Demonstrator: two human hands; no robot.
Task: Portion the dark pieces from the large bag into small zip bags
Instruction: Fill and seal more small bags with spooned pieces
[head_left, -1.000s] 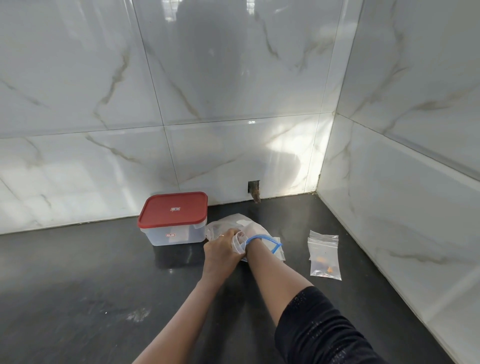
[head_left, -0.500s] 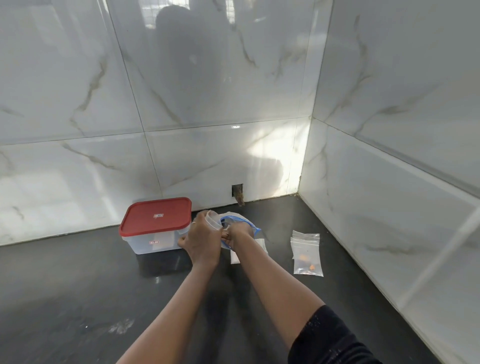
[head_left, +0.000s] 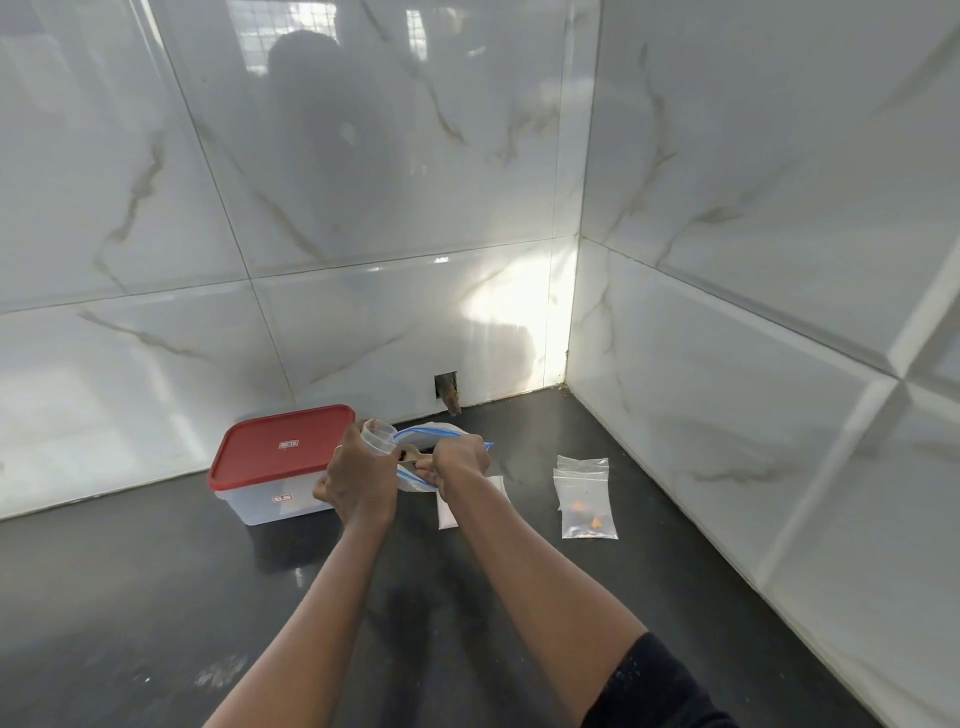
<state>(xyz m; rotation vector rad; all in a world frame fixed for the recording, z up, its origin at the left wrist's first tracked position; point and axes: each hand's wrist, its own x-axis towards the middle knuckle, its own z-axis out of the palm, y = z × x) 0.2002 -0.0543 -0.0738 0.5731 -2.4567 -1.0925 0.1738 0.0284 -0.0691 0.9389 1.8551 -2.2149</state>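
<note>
Hands are meeting near the back of the black countertop (head_left: 156, 597), close to the marble-tiled wall (head_left: 363, 322). The left hand (head_left: 363, 480) is grasping a small clear plastic cup (head_left: 379, 435), its fingers curling round the cup and holding it just beside the mouth of the large zip bag (head_left: 441, 431). The right hand (head_left: 460, 460) is gripping that bag by its blue zip edge, keeping the mouth lifted off the counter between the two hands. What is sitting inside the large bag cannot be made out from this angle. A flat pale small bag (head_left: 447, 517) is lying on the counter, partly hidden under the right wrist. Well to the right, near the side wall, two small zip bags (head_left: 584, 499) are lying overlapped, the nearer one showing a few orange bits and dark specks at its bottom. A clear storage tub with a red lid (head_left: 283, 449) is standing just left of the left hand, its lid closed. A black sleeve (head_left: 660, 686) is covering the right upper arm at the frame's lower edge.
</note>
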